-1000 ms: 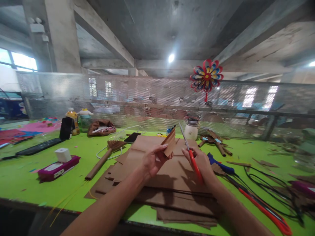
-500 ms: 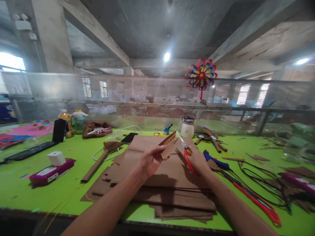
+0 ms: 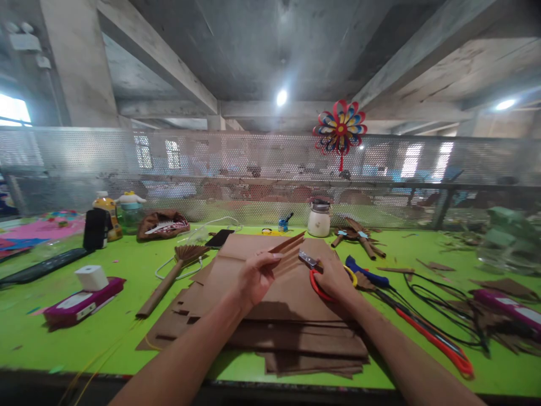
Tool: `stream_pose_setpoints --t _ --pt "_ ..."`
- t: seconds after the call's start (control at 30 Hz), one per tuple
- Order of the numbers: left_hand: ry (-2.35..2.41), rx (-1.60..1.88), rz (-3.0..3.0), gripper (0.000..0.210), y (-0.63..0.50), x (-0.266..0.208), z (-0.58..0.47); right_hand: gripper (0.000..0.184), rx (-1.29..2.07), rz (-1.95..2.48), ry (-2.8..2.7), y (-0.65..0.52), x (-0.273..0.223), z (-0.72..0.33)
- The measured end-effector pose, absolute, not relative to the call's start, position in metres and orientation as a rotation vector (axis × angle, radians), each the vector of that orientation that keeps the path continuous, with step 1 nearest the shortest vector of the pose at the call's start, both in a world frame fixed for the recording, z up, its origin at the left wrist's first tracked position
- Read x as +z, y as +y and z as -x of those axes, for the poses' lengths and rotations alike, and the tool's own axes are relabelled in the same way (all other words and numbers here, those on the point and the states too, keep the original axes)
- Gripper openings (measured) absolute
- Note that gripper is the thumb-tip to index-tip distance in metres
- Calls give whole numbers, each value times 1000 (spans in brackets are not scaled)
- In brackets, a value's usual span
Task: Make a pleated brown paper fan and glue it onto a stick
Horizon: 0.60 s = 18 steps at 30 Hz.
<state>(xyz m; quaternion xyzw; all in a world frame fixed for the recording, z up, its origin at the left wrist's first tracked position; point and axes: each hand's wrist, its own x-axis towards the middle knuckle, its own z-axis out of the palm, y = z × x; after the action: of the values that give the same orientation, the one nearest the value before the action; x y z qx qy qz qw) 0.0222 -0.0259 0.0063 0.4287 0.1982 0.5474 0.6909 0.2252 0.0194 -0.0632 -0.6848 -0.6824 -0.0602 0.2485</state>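
Purple pack (image 3: 87, 301): print on its white label (image 3: 74, 300) too small to read | left hand (image 3: 257, 274): pinching pleated brown paper (image 3: 287, 251), thumb uppermost, above the paper stack (image 3: 291, 299) | right hand (image 3: 336, 277): grasping scissors (image 3: 309, 259), blades beside the pleated brown paper's right edge, contact unclear

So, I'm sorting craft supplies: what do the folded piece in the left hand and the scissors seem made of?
Folded piece: probably kraft paper, matte, judging by its plain brown colour and creases. Scissors: grey, shiny blades suggest metal; the bright red-and-yellow handles look like plastic, perhaps smooth.
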Motion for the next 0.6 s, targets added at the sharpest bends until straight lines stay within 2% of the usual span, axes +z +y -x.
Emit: stream_pose_setpoints --t 0.1,0.17,0.23,0.33,0.4,0.5,0.6 --pt "459 1266 -969 22 -23 3 -23 35 -224 1803 -1794 19 -60 -224" --pt "469 1283 -976 18 -22 2 -24 28 -199 1686 -1716 17 -54 -221" --pt "470 1298 -986 16 -20 1 -25 28 -60 1504 -1631 13 -44 -217" --pt "490 1308 -1013 9 -16 -2 -25 42 277 1161 -1431 0 -28 -212" --pt "538 1308 -1042 5 -13 -4 -25 40 428 993 -1317 -9 -18 -211" --pt "630 1273 -1128 8 -11 -8 -26 35 540 847 -1333 -17 -10 -212" --pt "677 1156 -1328 13 -9 -10 -27 39 730 870 -1381 -15 -11 -212"
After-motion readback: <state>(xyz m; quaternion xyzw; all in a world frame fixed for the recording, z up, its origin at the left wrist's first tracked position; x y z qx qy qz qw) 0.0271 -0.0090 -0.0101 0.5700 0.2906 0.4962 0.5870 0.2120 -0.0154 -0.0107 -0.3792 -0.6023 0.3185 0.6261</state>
